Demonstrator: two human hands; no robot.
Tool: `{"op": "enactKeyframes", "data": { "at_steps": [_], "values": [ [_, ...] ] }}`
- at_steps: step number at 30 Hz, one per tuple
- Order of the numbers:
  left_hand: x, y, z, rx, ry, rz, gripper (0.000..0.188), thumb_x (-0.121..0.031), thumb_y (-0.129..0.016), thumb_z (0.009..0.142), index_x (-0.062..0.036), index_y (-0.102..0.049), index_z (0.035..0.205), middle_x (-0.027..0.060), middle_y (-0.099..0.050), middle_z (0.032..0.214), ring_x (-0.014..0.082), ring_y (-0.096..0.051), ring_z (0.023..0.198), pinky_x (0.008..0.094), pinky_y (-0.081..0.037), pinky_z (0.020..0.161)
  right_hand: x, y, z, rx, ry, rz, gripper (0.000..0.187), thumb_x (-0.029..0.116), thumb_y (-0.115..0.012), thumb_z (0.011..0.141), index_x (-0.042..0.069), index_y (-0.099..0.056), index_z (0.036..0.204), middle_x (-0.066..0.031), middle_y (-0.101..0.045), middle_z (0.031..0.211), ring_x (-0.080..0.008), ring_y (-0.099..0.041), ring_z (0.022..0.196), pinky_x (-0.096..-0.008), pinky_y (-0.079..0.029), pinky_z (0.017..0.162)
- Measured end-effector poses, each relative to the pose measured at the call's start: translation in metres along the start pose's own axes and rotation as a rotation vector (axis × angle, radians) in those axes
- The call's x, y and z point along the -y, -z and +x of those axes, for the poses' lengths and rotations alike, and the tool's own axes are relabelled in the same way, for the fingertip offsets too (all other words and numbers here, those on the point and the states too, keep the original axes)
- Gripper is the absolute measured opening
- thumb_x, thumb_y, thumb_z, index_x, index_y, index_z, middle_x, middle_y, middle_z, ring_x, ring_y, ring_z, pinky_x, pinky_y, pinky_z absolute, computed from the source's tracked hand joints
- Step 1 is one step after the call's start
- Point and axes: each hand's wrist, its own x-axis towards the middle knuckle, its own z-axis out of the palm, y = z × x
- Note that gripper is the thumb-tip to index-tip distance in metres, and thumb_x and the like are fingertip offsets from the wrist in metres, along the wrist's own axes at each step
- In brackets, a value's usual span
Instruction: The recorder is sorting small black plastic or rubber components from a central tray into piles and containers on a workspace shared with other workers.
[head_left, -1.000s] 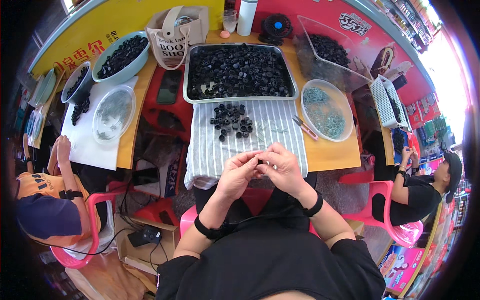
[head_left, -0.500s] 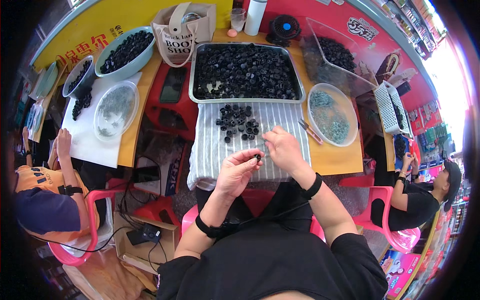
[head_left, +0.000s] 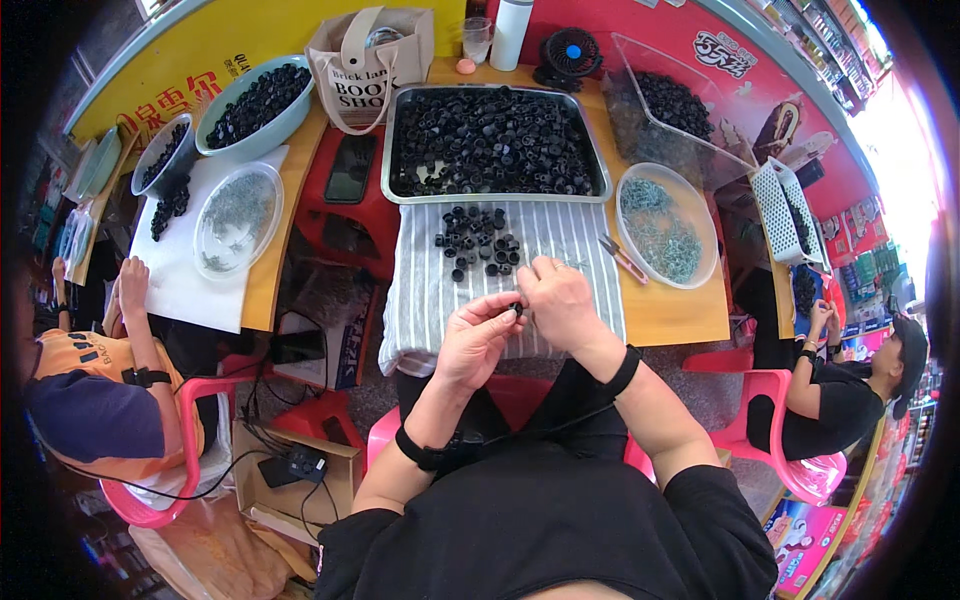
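Over the striped cloth (head_left: pixel 413 300), the left hand (head_left: pixel 473 342) pinches a small black part (head_left: pixel 517 309); the right hand (head_left: pixel 562 305) bunches its fingers, any grip impossible to tell!

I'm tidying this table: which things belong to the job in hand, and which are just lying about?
Likely job: black part in left hand; loose black parts; metal tray; thin greenish pieces.
Seemingly lying about: tote bag; fan; bottle; phone.

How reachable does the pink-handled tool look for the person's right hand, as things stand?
Probably yes: the pink-handled tool lies a little ahead and to the right of the right hand, and nothing tall stands between them. Whether this hand already holds something, I cannot tell.
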Motion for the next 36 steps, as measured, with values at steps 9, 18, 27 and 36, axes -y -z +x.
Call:
{"op": "enactKeyframes", "data": {
  "at_steps": [9, 18, 27, 36],
  "values": [
    [-0.003, -0.005, -0.001, 0.0, -0.015, 0.022, 0.026, 0.001, -0.062, 0.092, 0.0038, -0.063, 0.119, 0.0153, -0.068, 0.114, 0.0193, -0.066, 0.095, 0.0281, -0.054, 0.082, -0.01, -0.006, -0.02, -0.174, -0.087, 0.234, 0.027, 0.005, -0.062, 0.074, 0.003, -0.064, 0.101, -0.0122, -0.059, 0.086, -0.0329, -0.061, 0.083, -0.0414, -0.051, 0.069],
    [-0.004, -0.031, -0.002, -0.15, -0.431, 1.191, 0.022, 0.001, -0.068, 0.084, 0.003, -0.067, 0.106, 0.01, -0.068, 0.096, 0.0189, -0.064, 0.081, 0.0306, -0.051, 0.072, 0.0, -0.009, -0.007, -0.116, 0.003, -0.006, 0.015, 0.007, -0.064, 0.071, 0.006, -0.058, 0.085, -0.0115, -0.058, 0.083, -0.0304, -0.061, 0.082, -0.0394, -0.052, 0.066],
    [-0.033, -0.035, 0.016, -0.287, -0.876, 1.811, 0.016, -0.002, -0.068, 0.079, 0.0006, -0.068, 0.095, 0.0148, -0.061, 0.093, 0.0339, -0.056, 0.089, 0.0425, -0.046, 0.078, -0.015, -0.005, -0.035, -0.322, -0.337, 0.74, 0.019, -0.007, -0.057, 0.08, 0.001, -0.068, 0.093, -0.0107, -0.057, 0.078, -0.0193, -0.056, 0.061, -0.0309, -0.043, 0.054],
    [-0.045, -0.031, 0.042, -0.469, -0.695, 2.196, 0.012, -0.011, -0.071, 0.078, -0.0024, -0.068, 0.085, 0.014, -0.057, 0.1, 0.0328, -0.05, 0.1, 0.0439, -0.041, 0.084, -0.005, -0.022, -0.06, -0.387, -0.416, 0.9, 0.015, -0.01, -0.059, 0.082, -0.001, -0.067, 0.092, -0.006, -0.055, 0.076, -0.0103, -0.05, 0.059, -0.0246, -0.038, 0.053]
  ]
}}
